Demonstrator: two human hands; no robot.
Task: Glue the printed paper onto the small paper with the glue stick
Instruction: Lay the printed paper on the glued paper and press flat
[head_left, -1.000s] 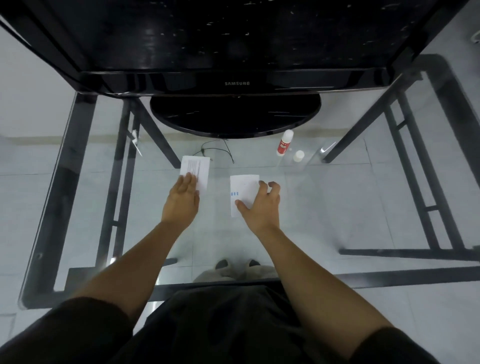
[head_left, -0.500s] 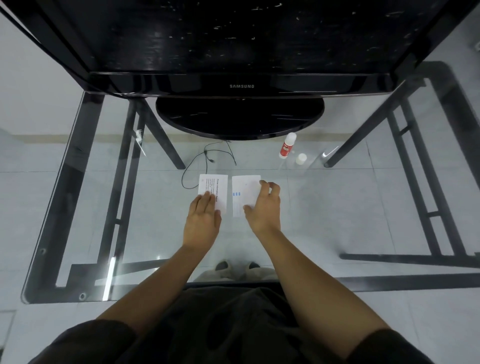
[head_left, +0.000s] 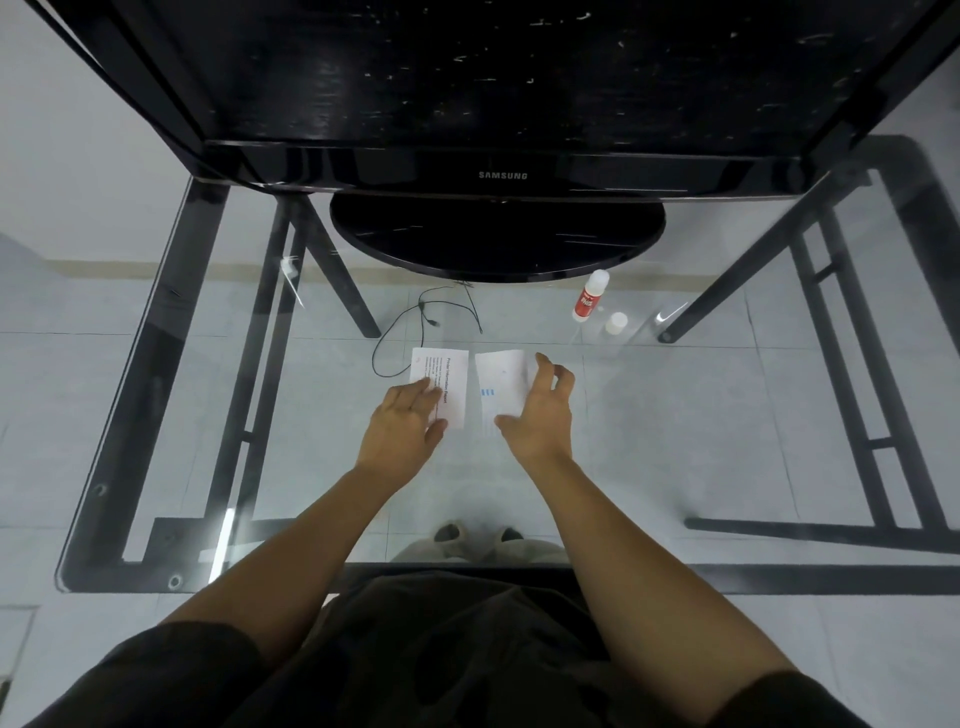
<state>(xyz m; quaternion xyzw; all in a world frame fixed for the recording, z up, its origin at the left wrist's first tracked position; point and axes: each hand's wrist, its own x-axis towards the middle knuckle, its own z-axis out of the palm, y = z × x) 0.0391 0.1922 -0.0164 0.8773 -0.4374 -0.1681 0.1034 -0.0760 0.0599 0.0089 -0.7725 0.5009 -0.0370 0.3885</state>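
Two papers lying side by side on glass table (head_left: 156, 322), long axes running near-to-far. Left hand (head_left: 402, 428) pressing flat, fingers spread, on printed paper (head_left: 451, 382); right hand (head_left: 537, 413) half-curled, gripping right edge of small paper (head_left: 500, 384). Glue stick (head_left: 589, 296) standing uncapped far-right, nearer right hand.

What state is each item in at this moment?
Printed paper: flat on the glass, left hand resting on it.
Small paper: flat, right edge at the right hand fingers.
Glue stick: uncapped, standing tilted, untouched.
Cap: off, beside the stick.
Monitor: dark.
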